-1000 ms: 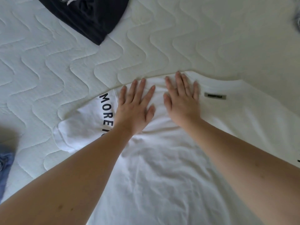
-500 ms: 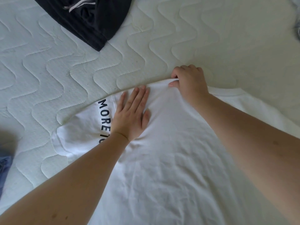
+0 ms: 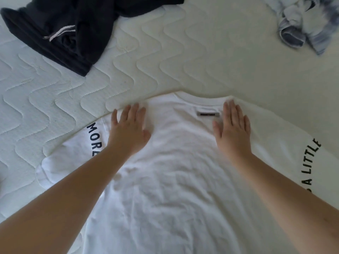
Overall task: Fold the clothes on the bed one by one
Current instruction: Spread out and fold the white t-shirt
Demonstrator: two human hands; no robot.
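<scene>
Fingers on both hands lie straight and close together, flat against the cloth, holding nothing: the left hand [image 3: 128,127] presses the white T-shirt [image 3: 176,180] near its left shoulder, beside the sleeve printed "MORE", and the right hand [image 3: 232,129] presses near the right shoulder, just beside the small dark label [image 3: 208,114] under the collar. The shirt lies spread on the quilted mattress [image 3: 165,57], collar pointing away from the person, both sleeves out to the sides, the body wrinkled across the middle. By the look of it, this is the smoothing stage that comes before any fold; no sleeve is turned in and no crease is set, so the shirt itself is not yet folded. A crumpled black garment [image 3: 60,32] at the upper left and a blue-and-white tie-dye garment [image 3: 308,28] at the upper right lie well apart from it, both unfolded. I judge the task to be early, with at least three pieces left.
</scene>
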